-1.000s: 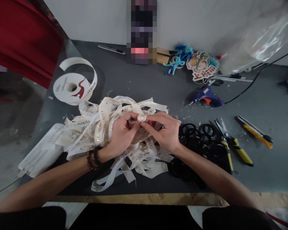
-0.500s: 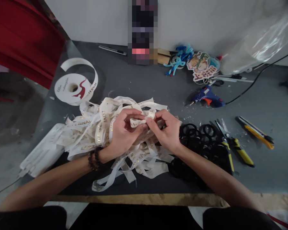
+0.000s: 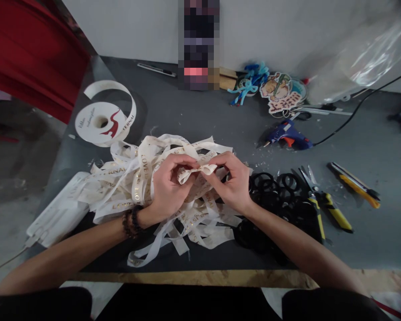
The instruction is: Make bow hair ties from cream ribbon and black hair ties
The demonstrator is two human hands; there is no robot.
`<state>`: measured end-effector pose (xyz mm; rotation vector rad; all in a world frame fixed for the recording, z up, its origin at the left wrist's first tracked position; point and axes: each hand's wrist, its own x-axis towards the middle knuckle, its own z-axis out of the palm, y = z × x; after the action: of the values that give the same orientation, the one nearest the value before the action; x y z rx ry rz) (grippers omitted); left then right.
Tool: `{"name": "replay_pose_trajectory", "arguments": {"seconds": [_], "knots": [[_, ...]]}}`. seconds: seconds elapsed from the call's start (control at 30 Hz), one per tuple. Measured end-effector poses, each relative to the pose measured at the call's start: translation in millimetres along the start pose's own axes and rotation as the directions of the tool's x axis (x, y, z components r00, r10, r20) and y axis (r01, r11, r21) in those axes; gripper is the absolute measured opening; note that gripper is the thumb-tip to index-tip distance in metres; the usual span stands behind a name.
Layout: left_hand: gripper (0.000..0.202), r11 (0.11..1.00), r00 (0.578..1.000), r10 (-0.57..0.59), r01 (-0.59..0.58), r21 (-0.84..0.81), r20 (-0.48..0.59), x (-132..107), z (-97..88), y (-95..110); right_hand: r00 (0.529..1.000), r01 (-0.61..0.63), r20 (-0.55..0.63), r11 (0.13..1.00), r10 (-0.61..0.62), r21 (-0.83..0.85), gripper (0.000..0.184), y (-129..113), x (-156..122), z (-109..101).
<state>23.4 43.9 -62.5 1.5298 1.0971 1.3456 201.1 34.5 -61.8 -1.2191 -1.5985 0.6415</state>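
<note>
"Where is the folded ribbon (image 3: 208, 169) held?"
"Above the bench (image 3: 200, 111), inward from its front edge; near its middle it is pinched by left hand (image 3: 170, 183) and right hand (image 3: 233, 180), neither being nearer."
"How is it pointed?"
"Roughly along the front edge, one loop being turned leftward, one rightward."

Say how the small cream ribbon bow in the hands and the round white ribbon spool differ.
The cream ribbon bow is held by the left hand and right hand; the round white ribbon spool rests on the dark grey tabletop. The bow is pinched between loops; the spool has a flat disc face with a central hole. The bow looks smaller than the spool. Both are pale.
</note>
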Motion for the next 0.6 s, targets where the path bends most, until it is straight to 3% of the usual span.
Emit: {"name": "replay_pose_trajectory", "arguments": {"seconds": [0.2, 0.37, 0.5, 0.6], "knots": [[0.014, 0.996, 0.994, -0.045, 0.037, 0.086, 0.097, 1.6, -3.1, 1.4, 1.0, -0.01, -0.009, 1.0, 0.01, 0.0, 0.007, 2.8, -0.1, 0.9], [0.014, 0.991, 0.989, -0.129, 0.125, 0.055, 0.073, 1.1, -4.8, -2.9, 0.996, 0.028, -0.084, 0.999, -0.029, -0.017, 0.014, 1.2, -0.7, -0.7], [0.022, 0.983, 0.984, -0.172, 0.169, 0.069, 0.044, 1.5, -5.1, -7.5, 0.992, 0.093, -0.085, 0.996, -0.091, 0.013, 0.007, 2.5, -0.8, -0.4], [0.025, 0.982, 0.981, -0.183, 0.18, 0.063, 0.059, 1.2, -4.8, -8.4, 0.987, 0.137, -0.079, 0.987, -0.143, -0.079, 0.01, 5.7, -1.4, 1.3]]}}
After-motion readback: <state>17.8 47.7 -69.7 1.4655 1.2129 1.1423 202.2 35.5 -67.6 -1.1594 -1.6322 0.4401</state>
